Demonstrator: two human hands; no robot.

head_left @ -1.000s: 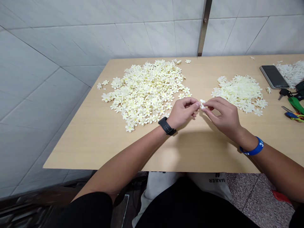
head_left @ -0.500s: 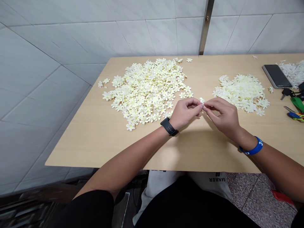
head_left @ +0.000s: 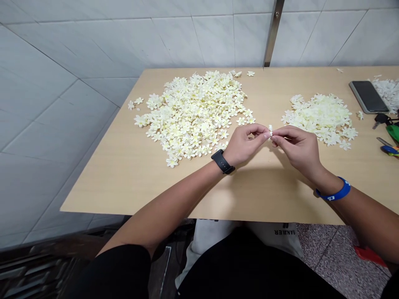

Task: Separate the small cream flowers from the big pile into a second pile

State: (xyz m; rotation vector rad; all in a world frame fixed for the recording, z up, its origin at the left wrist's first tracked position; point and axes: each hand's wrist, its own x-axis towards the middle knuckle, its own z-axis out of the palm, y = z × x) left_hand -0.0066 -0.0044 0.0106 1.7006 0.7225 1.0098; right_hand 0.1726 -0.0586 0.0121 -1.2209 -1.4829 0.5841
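A small white artificial flower (head_left: pixel 270 129) is pinched between the fingertips of both hands, above the table's middle. My left hand (head_left: pixel 246 143), with a black watch at the wrist, closes thumb and fingers on its left side. From the right, my right hand (head_left: pixel 299 147) pinches it too; a blue wristband circles that wrist. The fingers hide most of the flower. Left of the hands spreads a large heap of pale yellow-white flowers (head_left: pixel 193 112). A smaller pile of flat white flowers (head_left: pixel 322 116) lies just beyond my right hand.
On the wooden table (head_left: pixel 124 187), a phone (head_left: pixel 369 96) lies at the right beside a pile of small white pieces (head_left: pixel 388 93). Keys (head_left: pixel 380 119) and a blue-and-yellow handled tool (head_left: pixel 389 149) are at the right edge. A tiled wall (head_left: pixel 174 41) borders the table's back.
Both hands stay together on the flower, which has turned between the fingertips. The whole view has shifted slightly, with the table appearing a little higher.
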